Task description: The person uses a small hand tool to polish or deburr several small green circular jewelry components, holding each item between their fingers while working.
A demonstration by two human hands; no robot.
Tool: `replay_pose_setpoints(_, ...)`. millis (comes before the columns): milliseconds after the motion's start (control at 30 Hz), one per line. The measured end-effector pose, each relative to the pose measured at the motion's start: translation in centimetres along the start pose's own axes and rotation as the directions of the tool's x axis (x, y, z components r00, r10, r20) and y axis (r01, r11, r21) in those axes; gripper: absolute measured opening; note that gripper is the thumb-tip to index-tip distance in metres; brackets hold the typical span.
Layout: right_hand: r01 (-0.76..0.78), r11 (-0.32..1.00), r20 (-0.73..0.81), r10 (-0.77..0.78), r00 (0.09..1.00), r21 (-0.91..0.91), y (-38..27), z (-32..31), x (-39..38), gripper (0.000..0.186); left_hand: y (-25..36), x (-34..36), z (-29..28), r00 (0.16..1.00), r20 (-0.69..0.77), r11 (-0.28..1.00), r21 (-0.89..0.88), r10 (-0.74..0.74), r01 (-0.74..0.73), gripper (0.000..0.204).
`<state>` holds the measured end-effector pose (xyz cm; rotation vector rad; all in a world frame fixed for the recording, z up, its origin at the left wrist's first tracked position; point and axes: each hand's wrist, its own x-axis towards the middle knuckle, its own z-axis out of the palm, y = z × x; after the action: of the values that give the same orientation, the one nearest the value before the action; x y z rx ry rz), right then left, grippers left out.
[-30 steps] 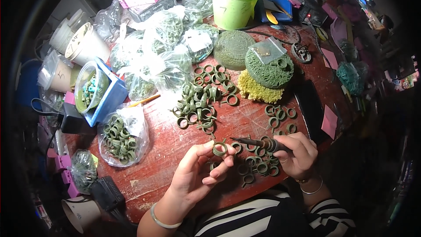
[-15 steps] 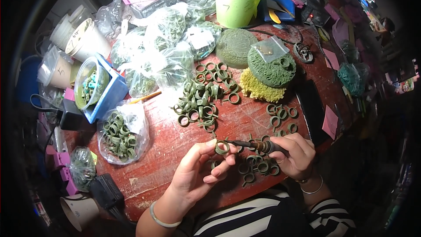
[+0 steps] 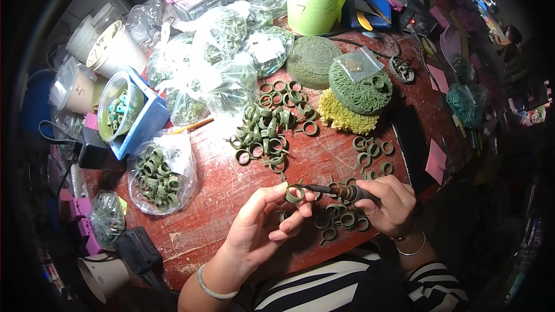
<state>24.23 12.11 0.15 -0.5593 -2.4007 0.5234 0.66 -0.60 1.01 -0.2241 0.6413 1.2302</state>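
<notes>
My left hand (image 3: 263, 225) pinches a green ring (image 3: 293, 195) near the table's front. My right hand (image 3: 386, 202) grips a dark pen-shaped tool with a metal shaft (image 3: 329, 190), probably a hot iron, its thin tip at the top of that ring; whether it touches is hard to tell. Loose green rings (image 3: 347, 219) lie beneath both hands. A larger heap of rings (image 3: 263, 124) sits farther back, a smaller group (image 3: 373, 149) lies to the right, and a plastic bag of rings (image 3: 162, 188) is at the left.
Filled plastic bags (image 3: 214, 52) and a green bucket (image 3: 317, 6) crowd the back. Green and yellow sponge-like discs (image 3: 358, 95) and a black flat object (image 3: 413, 156) are right; a blue tray (image 3: 144, 115) and cups (image 3: 113, 49) left. A distant person (image 3: 509, 40) shows at far right.
Since a second ago my right hand has shifted slightly left, bringing the tool's tip from just beside the ring onto or against its top. My left hand still holds the ring.
</notes>
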Motion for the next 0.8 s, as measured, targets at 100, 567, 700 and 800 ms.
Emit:
replay_pose_setpoints(100, 0.001, 1.0, 0.003, -0.001, 1.0, -0.004, -0.03, -0.03, 0.08, 0.033, 0.0, 0.03, -0.02, 1.0, 0.014, 1.0, -0.004, 0.004, -0.004, 0.039)
replay_pose_setpoints(567, 0.004, 1.0, -0.006, -0.004, 1.0, -0.006, -0.02, 0.1, 0.1, 0.032, -0.12, -0.03, 0.03, 0.999, 0.051, 0.998, 0.06, 0.014, -0.017, 0.043)
replay_pose_setpoints(700, 0.008, 1.0, -0.014, -0.009, 1.0, -0.012, -0.09, 0.08, 0.18, 0.032, -0.15, -0.02, 0.11, 0.998, 0.049, 0.996, 0.084, 0.028, -0.032, 0.042)
replay_pose_setpoints(800, 0.007, 1.0, -0.021, -0.008, 1.0, -0.016, -0.07, 0.02, 0.15, 0.033, -0.11, 0.08, -0.16, 0.997, 0.08, 0.997, 0.074, 0.021, -0.027, 0.042)
